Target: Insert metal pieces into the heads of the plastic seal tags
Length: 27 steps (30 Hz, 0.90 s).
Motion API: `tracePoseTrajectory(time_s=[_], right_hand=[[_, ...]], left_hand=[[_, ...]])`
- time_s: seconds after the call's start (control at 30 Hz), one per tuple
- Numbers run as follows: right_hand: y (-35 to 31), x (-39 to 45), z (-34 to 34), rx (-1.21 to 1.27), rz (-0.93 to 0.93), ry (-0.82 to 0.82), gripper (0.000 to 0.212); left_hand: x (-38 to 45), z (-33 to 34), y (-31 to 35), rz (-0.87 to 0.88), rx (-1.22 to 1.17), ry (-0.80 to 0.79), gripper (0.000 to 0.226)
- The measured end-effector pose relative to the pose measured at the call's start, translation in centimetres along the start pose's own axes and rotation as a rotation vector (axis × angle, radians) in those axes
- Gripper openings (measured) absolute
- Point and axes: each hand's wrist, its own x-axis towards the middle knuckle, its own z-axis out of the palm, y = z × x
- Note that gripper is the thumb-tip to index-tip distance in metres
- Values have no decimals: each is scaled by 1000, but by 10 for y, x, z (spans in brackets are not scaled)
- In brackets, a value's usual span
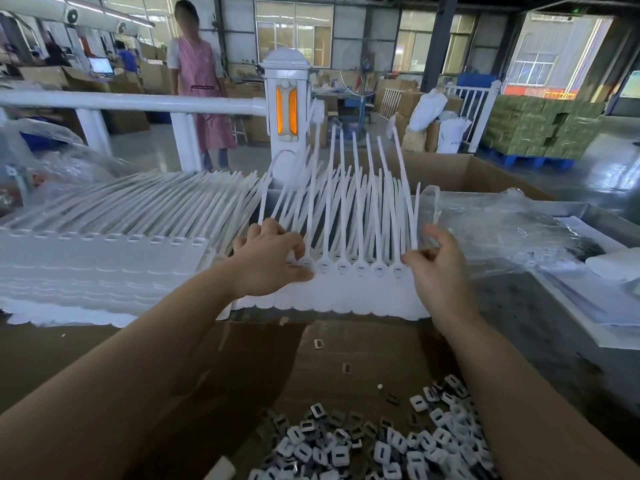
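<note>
Hands on tag strip [349, 292]: left hand [272, 263] pinching tag head, right hand [438, 268] fingertips pinching strip's right end.

Two hands [273, 258], one heap of metal pieces [381, 445], two tag stacks [104, 251].

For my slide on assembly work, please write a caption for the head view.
Both hands, left and right, grip a strip of white seal tags above loose metal pieces.

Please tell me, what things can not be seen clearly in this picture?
- Head view: left hand covers the leftmost heads of the tag strip.
- Right hand: what its fingertips pinch is too blurred.
- Pile of metal pieces: cut off by the bottom edge.
</note>
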Motion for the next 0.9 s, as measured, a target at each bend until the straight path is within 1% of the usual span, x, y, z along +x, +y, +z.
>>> tracePoseTrajectory(time_s=[0.13,0.23,0.33,0.6,0.67,0.77,0.83,0.9], right_hand=[[3,-2,0,-145,-12,-16,47],[4,-3,-2,-257,-7,-14,43],[2,-5,-2,-411,28,-32,45],[-9,-12,-4,-569,10,-12,43],[-17,-13,-6,-615,-39,-8,38],[-32,-15,-6,-660,-142,-92,30],[-44,-21,-5,-681,-224,-154,26],[-54,-25,-3,-662,-283,-185,24]], left_hand=[[8,2,2,24,-18,-84,16],[11,6,3,46,1,-86,12],[14,9,4,53,-9,-100,10],[10,18,-2,51,-68,-23,18],[6,17,-1,65,-61,-33,24],[-6,8,6,108,-50,-16,25],[-22,-1,12,189,-30,2,21],[-44,-8,13,296,-41,-20,14]])
